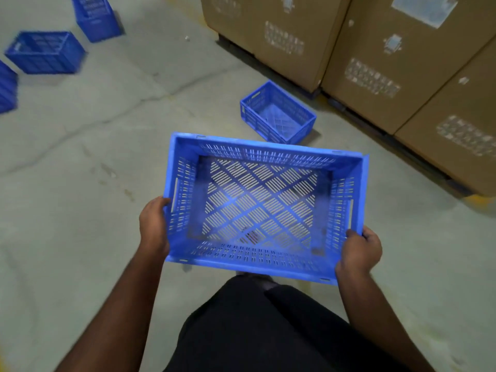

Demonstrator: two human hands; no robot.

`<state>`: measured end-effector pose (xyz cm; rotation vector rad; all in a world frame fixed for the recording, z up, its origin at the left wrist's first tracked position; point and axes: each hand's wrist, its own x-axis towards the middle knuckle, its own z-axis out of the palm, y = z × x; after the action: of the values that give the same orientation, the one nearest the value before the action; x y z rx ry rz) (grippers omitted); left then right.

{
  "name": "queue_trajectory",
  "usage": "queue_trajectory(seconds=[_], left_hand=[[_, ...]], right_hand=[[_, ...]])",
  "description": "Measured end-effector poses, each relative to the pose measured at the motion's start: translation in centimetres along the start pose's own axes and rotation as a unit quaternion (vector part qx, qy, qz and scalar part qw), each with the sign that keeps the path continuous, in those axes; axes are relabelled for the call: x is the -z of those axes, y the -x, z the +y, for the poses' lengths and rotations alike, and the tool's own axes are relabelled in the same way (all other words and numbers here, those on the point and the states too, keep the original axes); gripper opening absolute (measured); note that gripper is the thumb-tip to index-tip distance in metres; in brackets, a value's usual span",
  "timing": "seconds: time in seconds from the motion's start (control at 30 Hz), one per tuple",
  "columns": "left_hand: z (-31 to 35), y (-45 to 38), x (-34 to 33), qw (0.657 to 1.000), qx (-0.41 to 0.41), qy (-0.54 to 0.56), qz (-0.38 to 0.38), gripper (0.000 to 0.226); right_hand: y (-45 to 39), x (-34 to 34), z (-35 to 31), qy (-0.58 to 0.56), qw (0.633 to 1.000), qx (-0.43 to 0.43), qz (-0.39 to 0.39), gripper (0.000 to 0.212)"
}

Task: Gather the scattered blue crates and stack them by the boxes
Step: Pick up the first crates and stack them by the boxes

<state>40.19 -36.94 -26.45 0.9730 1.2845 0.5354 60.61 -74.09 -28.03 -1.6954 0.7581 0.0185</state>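
Crate point(257, 208) gripped at both short ends, left hand point(153, 227) and right hand point(361, 251) closed on rim; likely to miss floor crate point(277, 114) if lowered askew.

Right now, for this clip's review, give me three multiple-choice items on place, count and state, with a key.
1. Where is the blue crate on the floor nearest the person?
A. beside the cardboard boxes
B. on top of the boxes
C. inside the held crate

2. How many blue crates show in all, counting the one cut off at the left edge?
A. three
B. five
C. seven

3. What is in the held crate?
A. bottles
B. another crate
C. nothing

Key:
1 A, it sits on the floor just by the boxes.
2 B, one held, one by the boxes, three at upper left.
3 C, floor shows through its slotted bottom; left hand and right hand grip its ends.
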Motion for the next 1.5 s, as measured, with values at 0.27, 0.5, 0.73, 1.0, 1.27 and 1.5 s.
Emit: queue_trajectory(seconds=[0.27, 0.5, 0.73, 1.0, 1.27, 1.5], left_hand=[[13.6, -13.2, -11.5, 0.99, -0.098, -0.097, -0.032, 0.045], [21.6, -30.8, -22.5, 0.971, -0.103, -0.168, -0.134, 0.057], [28.0, -47.6, -36.5, 0.945, -0.085, -0.2, -0.243, 0.055], [34.3, -58.0, -55.9, 0.893, -0.096, -0.295, -0.327, 0.051], [25.0, -71.6, -73.8, 0.842, -0.188, -0.438, -0.253, 0.053], [10.8, -86.7, -80.8, 0.758, -0.23, -0.556, -0.252, 0.063]], right_hand=[[-4.9, -20.1, -7.2, -0.019, 1.0, -0.001, -0.017, 0.028], [-9.5, -34.2, -12.8, -0.043, 0.998, -0.028, 0.022, 0.022], [-12.5, -46.3, -16.3, -0.086, 0.993, -0.025, 0.077, 0.016], [-21.8, -56.8, -21.0, -0.091, 0.982, -0.058, 0.152, 0.018], [-41.9, -67.6, -10.8, -0.024, 0.98, -0.105, 0.165, 0.044], [-51.5, -77.2, -5.2, 0.048, 0.964, -0.147, 0.217, 0.02]])
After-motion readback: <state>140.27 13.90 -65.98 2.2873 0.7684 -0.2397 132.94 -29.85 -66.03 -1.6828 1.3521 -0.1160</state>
